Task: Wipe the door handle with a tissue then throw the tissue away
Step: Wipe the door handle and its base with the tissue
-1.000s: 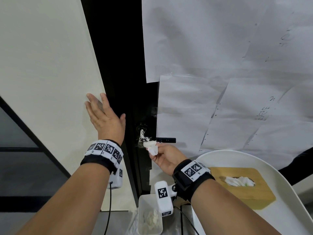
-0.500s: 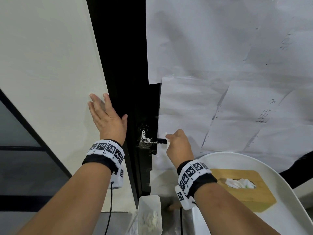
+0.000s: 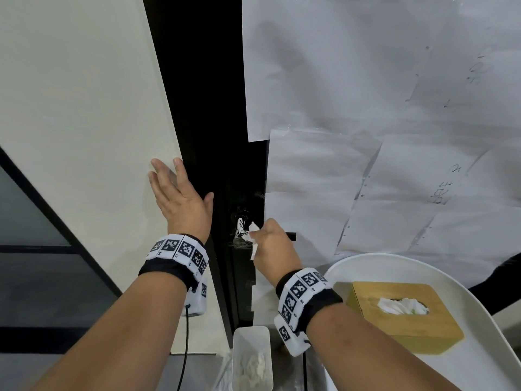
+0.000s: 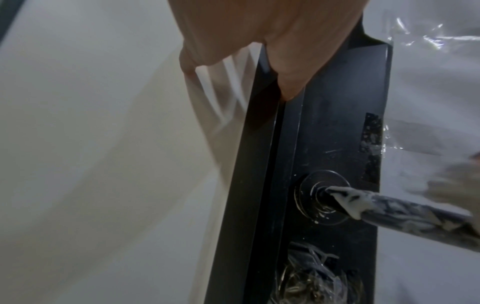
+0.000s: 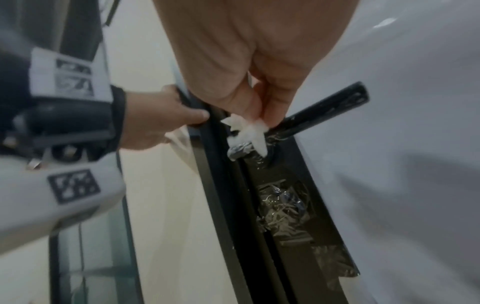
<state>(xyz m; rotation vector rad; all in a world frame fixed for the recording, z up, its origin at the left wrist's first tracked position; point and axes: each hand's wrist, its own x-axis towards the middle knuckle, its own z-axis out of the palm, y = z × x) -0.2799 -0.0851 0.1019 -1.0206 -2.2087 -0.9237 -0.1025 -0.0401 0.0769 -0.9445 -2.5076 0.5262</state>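
Wiping was underway: your right hand [image 3: 275, 249] pinched the tissue [image 5: 249, 131] on the handle [image 5: 324, 109], left hand [image 3: 180, 198] flat at nine o'clock, bin [image 3: 251, 359] unused.

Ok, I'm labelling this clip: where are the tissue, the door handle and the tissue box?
tissue [image 5: 250, 131], right wrist view, on the white wad pinched by the right hand.
door handle [image 5: 330, 105], right wrist view, on the bare black lever.
tissue box [image 3: 406, 325], head view, on its wooden top.

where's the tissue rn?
In the head view, the tissue is pinched in the right hand against the door handle, near its base, right of the left hand.
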